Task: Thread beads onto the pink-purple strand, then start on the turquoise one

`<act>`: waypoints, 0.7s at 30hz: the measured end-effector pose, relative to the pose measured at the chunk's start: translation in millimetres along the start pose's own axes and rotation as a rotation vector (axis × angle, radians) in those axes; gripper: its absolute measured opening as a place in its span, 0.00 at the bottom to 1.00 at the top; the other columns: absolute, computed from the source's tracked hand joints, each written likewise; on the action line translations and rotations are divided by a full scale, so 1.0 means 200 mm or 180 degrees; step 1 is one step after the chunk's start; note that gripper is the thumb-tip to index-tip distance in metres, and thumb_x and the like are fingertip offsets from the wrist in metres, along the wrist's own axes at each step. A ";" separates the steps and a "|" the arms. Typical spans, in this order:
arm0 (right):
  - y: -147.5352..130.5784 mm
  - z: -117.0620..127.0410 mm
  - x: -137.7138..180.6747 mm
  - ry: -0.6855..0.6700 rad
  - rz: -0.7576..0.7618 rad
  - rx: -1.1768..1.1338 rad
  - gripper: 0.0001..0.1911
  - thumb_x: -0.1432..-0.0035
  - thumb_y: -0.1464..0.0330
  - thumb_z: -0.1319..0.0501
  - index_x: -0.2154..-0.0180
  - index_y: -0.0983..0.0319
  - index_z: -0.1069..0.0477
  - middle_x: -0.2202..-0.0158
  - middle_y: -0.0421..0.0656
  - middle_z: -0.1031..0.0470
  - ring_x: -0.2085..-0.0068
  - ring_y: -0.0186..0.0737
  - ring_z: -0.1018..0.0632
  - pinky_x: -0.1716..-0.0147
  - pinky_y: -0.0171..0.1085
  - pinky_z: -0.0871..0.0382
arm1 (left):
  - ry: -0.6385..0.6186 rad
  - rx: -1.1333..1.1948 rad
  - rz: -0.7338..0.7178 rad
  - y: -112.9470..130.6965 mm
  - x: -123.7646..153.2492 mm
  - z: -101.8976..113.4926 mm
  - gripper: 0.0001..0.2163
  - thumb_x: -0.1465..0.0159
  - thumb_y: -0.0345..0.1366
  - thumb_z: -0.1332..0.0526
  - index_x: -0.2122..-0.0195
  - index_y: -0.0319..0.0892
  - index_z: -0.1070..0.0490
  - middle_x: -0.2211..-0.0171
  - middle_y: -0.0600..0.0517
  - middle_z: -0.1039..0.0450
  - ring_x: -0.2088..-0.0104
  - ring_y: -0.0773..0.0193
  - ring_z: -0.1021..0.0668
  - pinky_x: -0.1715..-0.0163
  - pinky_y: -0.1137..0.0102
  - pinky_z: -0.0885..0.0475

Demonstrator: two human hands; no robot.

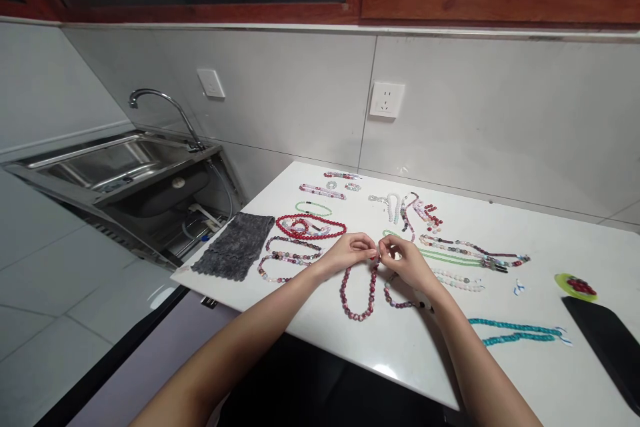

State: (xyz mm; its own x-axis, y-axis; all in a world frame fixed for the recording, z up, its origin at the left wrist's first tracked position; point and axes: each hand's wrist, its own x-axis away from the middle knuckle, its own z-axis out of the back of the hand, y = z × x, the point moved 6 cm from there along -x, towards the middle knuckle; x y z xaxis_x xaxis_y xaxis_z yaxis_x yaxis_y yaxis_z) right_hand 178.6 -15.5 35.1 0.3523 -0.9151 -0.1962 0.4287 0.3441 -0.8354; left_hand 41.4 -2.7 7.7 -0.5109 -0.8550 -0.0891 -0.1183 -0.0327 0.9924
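**Both hands nip the ends of the red strand**

Middle of the table (400,353) — the left hand (347,252) and right hand (407,263) meet fingertip to fingertip, each pinched tight on one end of the red strand (357,303). The rest of it lies in a narrow U on the white top, running toward the person. Gripping only the ends looks like a way to bring them together while the beads rest flat. A purple strand (400,304) curls just right of it, under the right wrist. Up and left of it sits a red ring (311,227) of beads, and further left a grey cloth (235,247). Well to its right lie a turquoise strand (515,332) and a green dish (575,285) — all laid apart, likely to avoid tangles.
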 end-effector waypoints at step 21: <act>-0.10 -0.04 0.03 0.0312 0.0856 0.0880 0.06 0.46 0.75 0.44 0.70 0.58 0.37 0.69 0.41 0.32 0.62 0.42 0.33 0.62 0.39 0.39 | 0.0409 0.0633 0.0493 -0.10 -0.02 0.05 0.09 0.50 0.37 0.32 0.73 0.36 0.26 0.73 0.50 0.27 0.73 0.70 0.31 0.72 0.72 0.41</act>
State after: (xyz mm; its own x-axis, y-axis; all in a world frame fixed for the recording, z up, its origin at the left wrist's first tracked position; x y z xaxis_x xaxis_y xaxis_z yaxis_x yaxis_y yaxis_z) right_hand 165.7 -29.0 47.0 0.4073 -0.7957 -0.4483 0.5444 0.6056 -0.5803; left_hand 37.6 5.2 -12.5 -0.4252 -0.9010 0.0863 -0.2184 0.1947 0.9562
